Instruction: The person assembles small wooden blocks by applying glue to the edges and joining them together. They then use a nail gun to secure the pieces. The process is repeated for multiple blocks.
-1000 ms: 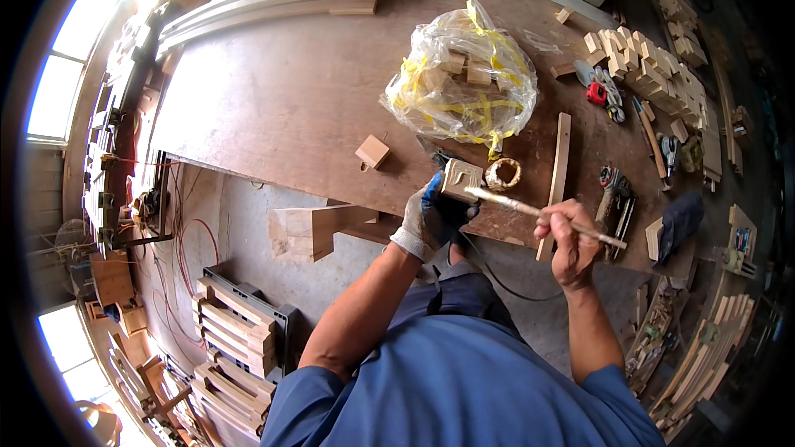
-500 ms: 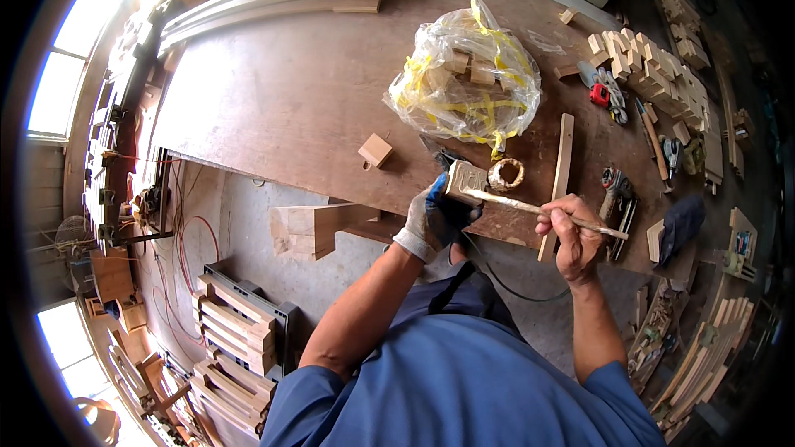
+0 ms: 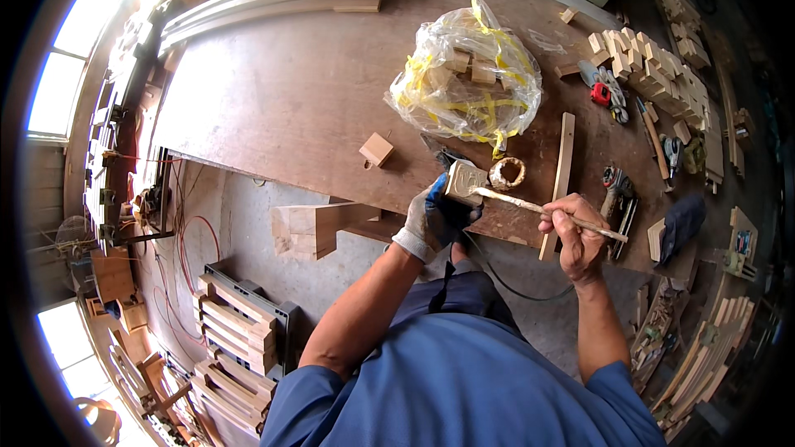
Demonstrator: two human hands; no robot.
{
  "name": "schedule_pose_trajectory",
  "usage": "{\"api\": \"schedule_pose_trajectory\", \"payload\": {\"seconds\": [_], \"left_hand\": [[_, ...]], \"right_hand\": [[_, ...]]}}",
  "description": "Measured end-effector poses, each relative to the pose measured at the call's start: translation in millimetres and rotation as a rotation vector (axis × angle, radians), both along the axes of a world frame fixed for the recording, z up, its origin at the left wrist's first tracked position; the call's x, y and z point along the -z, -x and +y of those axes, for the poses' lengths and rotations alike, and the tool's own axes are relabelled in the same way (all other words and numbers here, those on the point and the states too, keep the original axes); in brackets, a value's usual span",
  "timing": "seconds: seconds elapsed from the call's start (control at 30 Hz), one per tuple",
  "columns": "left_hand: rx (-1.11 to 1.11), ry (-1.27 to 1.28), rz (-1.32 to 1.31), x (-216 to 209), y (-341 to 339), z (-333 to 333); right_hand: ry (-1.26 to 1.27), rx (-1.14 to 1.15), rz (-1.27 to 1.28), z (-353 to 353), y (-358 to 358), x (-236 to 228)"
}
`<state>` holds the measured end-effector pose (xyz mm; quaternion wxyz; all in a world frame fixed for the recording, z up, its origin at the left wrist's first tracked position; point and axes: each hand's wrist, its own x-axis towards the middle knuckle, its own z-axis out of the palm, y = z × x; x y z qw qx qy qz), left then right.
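My left hand point(image 3: 440, 217), in a grey and dark blue work glove, is closed around a small wooden block point(image 3: 465, 180) held over the workbench's near edge. Pale, glue-like smears cover the block's upper face. Bare, my right hand point(image 3: 575, 237) grips a thin wooden stick point(image 3: 517, 202) coated with the same pale stuff. The stick slants to the left, and its tip touches the block near its right edge. Just beyond the block stands a round, crusted pot point(image 3: 507, 173) with a dark opening. Left of it, a single wooden block point(image 3: 377, 150) lies on the workbench point(image 3: 281, 91).
A clear plastic bag point(image 3: 468, 74) with yellow tape holds wooden pieces. A wooden strip point(image 3: 563, 174) lies right of the pot. Farther right are a power tool point(image 3: 617, 190), a hammer point(image 3: 654, 141) and stacked wooden blocks point(image 3: 654, 66). Long boards point(image 3: 290, 0) lie at the far left.
The stick's tip has shifted slightly to the right and down on the block, and my right hand has moved a little with it. My left hand stays nearly still.
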<state>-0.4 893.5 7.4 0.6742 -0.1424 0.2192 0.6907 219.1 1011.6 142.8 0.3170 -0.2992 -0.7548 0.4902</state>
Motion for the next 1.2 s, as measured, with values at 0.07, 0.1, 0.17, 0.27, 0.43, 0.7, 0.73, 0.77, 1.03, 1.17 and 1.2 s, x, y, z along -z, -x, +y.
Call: {"api": "schedule_pose_trajectory", "payload": {"seconds": [0.07,0.1,0.17,0.27,0.43,0.7,0.73,0.77,1.03,1.17,1.2], "left_hand": [[0.005,-0.008,-0.004,0.1,0.3,-0.2],[0.009,-0.012,-0.006,0.4,0.3,-0.3],[0.016,-0.039,0.0,0.9,0.9,-1.1],[0.011,-0.054,-0.002,3.3,1.2,-2.1],[-0.035,0.027,0.015,-4.0,0.8,0.1],[-0.032,-0.074,-0.058,8.8,5.1,-3.2],[-0.029,-0.09,-0.051,8.6,5.2,-2.5],[-0.027,-0.106,-0.044,8.4,5.3,-1.4],[-0.03,-0.093,0.027,6.2,6.6,0.2],[-0.019,-0.106,0.027,6.2,9.0,-0.4],[-0.019,-0.104,0.032,6.2,10.0,0.0]], "right_hand": [[0.018,0.035,0.011,-2.8,2.2,-4.2],[0.02,0.048,0.018,-4.5,2.6,-5.7],[-0.044,0.037,0.022,-8.3,3.6,-5.1],[-0.382,-0.118,-0.046,-8.4,4.9,-2.8],[-0.533,-0.278,-0.06,-27.6,13.4,-5.6],[-0.53,-0.236,-0.082,-29.8,12.9,-10.3],[-0.518,-0.189,-0.078,-27.6,11.5,-12.0],[-0.507,-0.142,-0.073,-24.3,8.5,-13.2],[-0.127,-0.084,0.014,-27.4,1.8,-15.5],[-0.151,-0.067,0.013,-25.8,1.9,-17.0],[-0.129,-0.067,0.031,-26.3,4.2,-17.1]]}}
